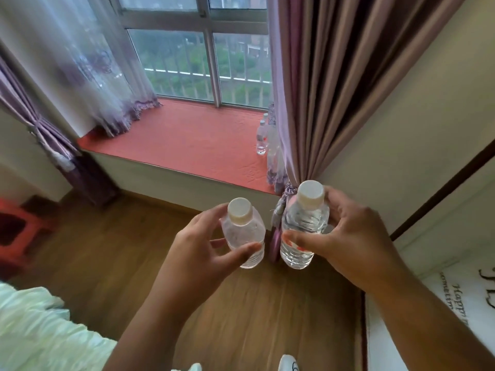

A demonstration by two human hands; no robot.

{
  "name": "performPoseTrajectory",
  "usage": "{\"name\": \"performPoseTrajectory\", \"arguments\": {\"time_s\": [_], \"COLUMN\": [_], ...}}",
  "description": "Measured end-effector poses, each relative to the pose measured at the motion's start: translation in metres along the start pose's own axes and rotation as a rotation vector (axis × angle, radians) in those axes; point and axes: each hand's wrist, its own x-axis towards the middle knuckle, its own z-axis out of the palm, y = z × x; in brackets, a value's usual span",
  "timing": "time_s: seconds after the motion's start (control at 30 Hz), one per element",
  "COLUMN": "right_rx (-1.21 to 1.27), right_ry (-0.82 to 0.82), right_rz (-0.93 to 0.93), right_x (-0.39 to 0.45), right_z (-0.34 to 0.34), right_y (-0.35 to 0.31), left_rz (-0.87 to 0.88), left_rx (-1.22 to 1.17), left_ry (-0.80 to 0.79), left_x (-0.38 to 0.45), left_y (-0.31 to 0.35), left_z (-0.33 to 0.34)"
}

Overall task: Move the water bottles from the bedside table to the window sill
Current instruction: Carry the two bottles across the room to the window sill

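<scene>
Carrying two bottles toward the sill (187, 135) right now, one per hand. Our left hand (195, 253) has its grip curled around the left bottle (245, 236), thumb across the front and fingers behind. Our right hand (348, 236) pinches the right bottle (302, 231) around its upper body, thumb in front. Both are upright, caps up, hanging in the air over the wood floor (120, 250), well short of the sill.

More bottles (262, 137) already stand on the sill at its right end, tucked just beside the curtain (334, 89).

What could go wrong, as we see it:
- The red sill cover looks quilted and soft, so a bottle set down carelessly could wobble and tip.
- If we aim for the same right corner, we could bump the standing ones and knock them over like pins.
- The curtain and its tassel tie hang right there, so a sleeveless arm or a bottle could snag the fabric.
- The right bottle looks fuller, and a thumb-and-finger hold on slick plastic could slip.

Plenty of bare sill to the left, so that seems safer.
</scene>
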Motion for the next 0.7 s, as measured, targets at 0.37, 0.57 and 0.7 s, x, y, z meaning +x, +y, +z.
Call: {"name": "performPoseTrajectory", "arguments": {"time_s": [0.37,0.57,0.7], "right_rx": [0.023,0.044,0.046], "right_ry": [-0.012,-0.05,-0.073], "right_rz": [-0.038,-0.032,-0.009], "right_x": [0.051,0.072,0.085], "right_z": [-0.033,-0.023,-0.01], "right_y": [0.046,0.05,0.046], "left_rz": [-0.035,-0.055,-0.059], "left_rx": [0.015,0.023,-0.002], "left_ry": [0.05,0.046,0.047], "left_x": [0.043,0.061,0.072], "left_y": [0.02,0.013,-0.002], "left_z": [0.041,0.04,0.036]}}
